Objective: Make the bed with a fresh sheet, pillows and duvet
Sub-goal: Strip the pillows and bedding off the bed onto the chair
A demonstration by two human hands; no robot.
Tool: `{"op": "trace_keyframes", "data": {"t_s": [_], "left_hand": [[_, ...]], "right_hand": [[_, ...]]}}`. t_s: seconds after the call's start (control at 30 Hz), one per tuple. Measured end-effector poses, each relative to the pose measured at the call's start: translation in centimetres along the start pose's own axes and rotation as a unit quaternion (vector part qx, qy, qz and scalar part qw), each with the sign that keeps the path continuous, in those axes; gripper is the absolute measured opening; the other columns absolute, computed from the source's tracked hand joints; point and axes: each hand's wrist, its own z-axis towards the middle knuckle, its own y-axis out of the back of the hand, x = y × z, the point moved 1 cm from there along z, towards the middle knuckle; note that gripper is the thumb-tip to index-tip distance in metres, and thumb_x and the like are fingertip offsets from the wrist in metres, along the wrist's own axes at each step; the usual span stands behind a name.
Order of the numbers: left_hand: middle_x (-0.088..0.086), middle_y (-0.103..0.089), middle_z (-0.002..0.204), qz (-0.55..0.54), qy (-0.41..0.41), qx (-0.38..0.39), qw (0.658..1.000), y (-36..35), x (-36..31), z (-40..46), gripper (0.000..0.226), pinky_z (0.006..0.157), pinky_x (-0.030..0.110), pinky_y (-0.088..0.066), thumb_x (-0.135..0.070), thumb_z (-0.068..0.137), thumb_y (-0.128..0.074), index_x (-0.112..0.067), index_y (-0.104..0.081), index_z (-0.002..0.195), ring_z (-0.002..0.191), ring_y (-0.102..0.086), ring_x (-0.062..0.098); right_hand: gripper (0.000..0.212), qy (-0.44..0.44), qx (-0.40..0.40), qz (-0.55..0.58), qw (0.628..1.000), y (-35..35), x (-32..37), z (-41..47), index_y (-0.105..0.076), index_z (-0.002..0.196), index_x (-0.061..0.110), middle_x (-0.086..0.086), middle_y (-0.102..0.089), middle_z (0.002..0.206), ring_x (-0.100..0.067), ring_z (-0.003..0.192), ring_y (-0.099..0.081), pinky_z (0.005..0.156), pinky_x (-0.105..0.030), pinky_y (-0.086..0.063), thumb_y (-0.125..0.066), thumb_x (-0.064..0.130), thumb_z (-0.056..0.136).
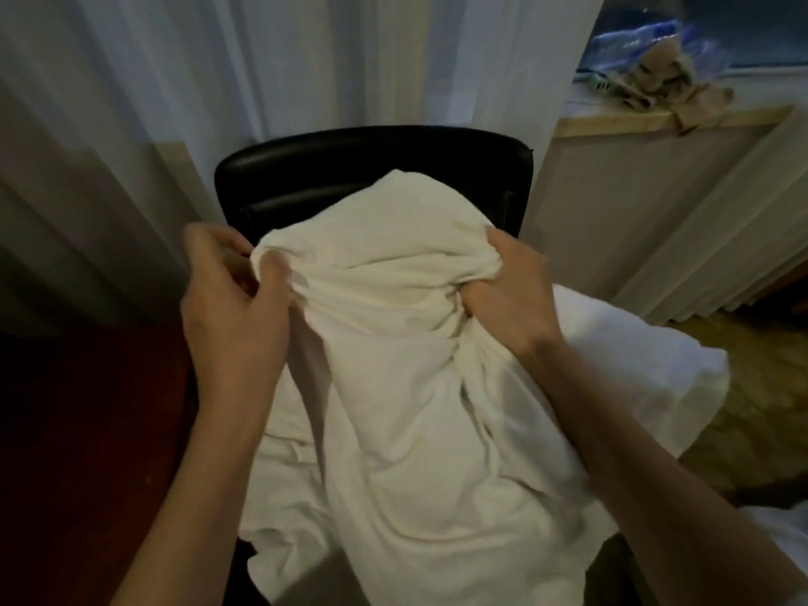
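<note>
Both hands clutch bunched white bedding [393,343] heaped on a black chair [371,168]: the left hand [231,299] pinches its upper left corner, the right hand [511,290] has fingers curled into the cloth

The plain white bedding [406,387] in my fingers [271,273] covers a black chair [371,168]. Behind the chair hang white sheer curtains [175,102]. Left of the chair the floor [87,430] is dark red; right of it, patterned tan.
</note>
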Motion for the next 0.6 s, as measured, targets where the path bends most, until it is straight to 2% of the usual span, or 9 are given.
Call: {"op": "trace_keyframes", "data": {"t_s": [0.07,0.13,0.17,0.2,0.23,0.27,0.33,0.43,0.6], "left_hand": [[0.014,-0.043,0.119,0.107,-0.046,0.004,0.993,0.1,1.2,0.2,0.052,0.09,0.048,-0.045,-0.042,0.079,-0.059,-0.013,-0.046,0.121,0.105,-0.047,0.03],[0.019,-0.021,0.145,0.224,-0.042,0.146,0.963,-1.4,2.8,-0.9,0.092,0.107,0.056,-0.028,-0.062,0.07,-0.064,-0.028,-0.025,0.146,0.134,-0.025,0.036],[0.012,0.001,0.155,0.294,-0.023,0.256,0.921,-2.6,4.5,-1.8,0.108,0.111,0.062,-0.015,-0.07,0.067,-0.064,-0.042,0.0,0.148,0.143,-0.004,0.034],[0.002,0.024,0.154,0.348,0.007,0.355,0.868,-4.0,6.7,-2.8,0.118,0.111,0.066,-0.005,-0.074,0.065,-0.063,-0.052,0.026,0.138,0.144,0.016,0.031],[-0.004,0.04,0.148,0.38,0.043,0.423,0.822,-5.2,8.9,-3.5,0.124,0.109,0.069,-0.001,-0.075,0.063,-0.064,-0.054,0.042,0.124,0.141,0.028,0.029],[-0.006,0.048,0.144,0.389,0.077,0.459,0.795,-6.3,10.9,-3.9,0.128,0.108,0.071,-0.001,-0.075,0.062,-0.066,-0.054,0.048,0.115,0.14,0.032,0.028],[-0.006,0.048,0.143,0.377,0.131,0.484,0.779,-8.1,13.8,-4.1,0.129,0.106,0.072,-0.003,-0.072,0.063,-0.069,-0.052,0.048,0.115,0.14,0.031,0.028],[-0.004,0.043,0.147,0.371,0.178,0.514,0.753,-10.5,16.2,-4.2,0.128,0.107,0.072,-0.005,-0.067,0.067,-0.07,-0.045,0.038,0.133,0.141,0.028,0.03],[-0.001,0.031,0.154,0.373,0.197,0.518,0.744,-14.0,19.6,-6.0,0.115,0.109,0.068,-0.008,-0.069,0.073,-0.063,-0.041,0.023,0.144,0.143,0.022,0.03]], "right_hand": [[0.034,-0.005,0.034,-0.018,0.999,-2.5,1.2,0.2,-0.056,0.098,0.021,0.003,-0.061,0.102,-0.021,0.098,-0.058,0.082,-0.037,-0.047,-0.05,0.028,0.066],[0.041,-0.002,0.086,-0.061,0.994,-5.7,1.1,0.0,-0.051,0.11,0.025,0.003,-0.056,0.11,-0.022,0.103,-0.056,0.085,-0.038,-0.046,-0.052,0.033,0.07],[0.045,0.001,0.116,-0.082,0.99,-7.5,0.7,-0.2,-0.049,0.112,0.026,0.004,-0.054,0.11,-0.023,0.104,-0.056,0.084,-0.038,-0.046,-0.05,0.037,0.069],[0.047,-0.001,0.143,-0.098,0.985,-9.3,-0.1,-0.4,-0.048,0.113,0.027,0.004,-0.053,0.108,-0.023,0.104,-0.056,0.083,-0.037,-0.045,-0.049,0.041,0.068],[0.047,-0.009,0.169,-0.113,0.979,-10.8,-0.9,-0.5,-0.047,0.114,0.028,0.004,-0.052,0.107,-0.023,0.103,-0.056,0.082,-0.036,-0.045,-0.051,0.042,0.069],[0.046,-0.014,0.189,-0.126,0.974,-12.2,-2.0,-0.4,-0.048,0.116,0.029,0.004,-0.053,0.107,-0.023,0.103,-0.056,0.081,-0.035,-0.044,-0.054,0.042,0.072],[0.045,-0.029,0.228,-0.141,0.963,-14.5,-4.2,-0.2,-0.049,0.12,0.03,0.002,-0.054,0.112,-0.023,0.105,-0.057,0.083,-0.036,-0.046,-0.059,0.042,0.077],[0.043,-0.064,0.283,-0.131,0.948,-16.9,-7.2,0.4,-0.05,0.121,0.028,0.0,-0.055,0.118,-0.025,0.111,-0.055,0.093,-0.04,-0.045,-0.058,0.04,0.081],[0.051,-0.107,0.33,-0.111,0.931,-19.6,-11.9,0.8,-0.045,0.139,0.017,-0.005,-0.046,0.142,-0.023,0.133,-0.041,0.112,-0.035,-0.029,-0.053,0.033,0.091]]}}
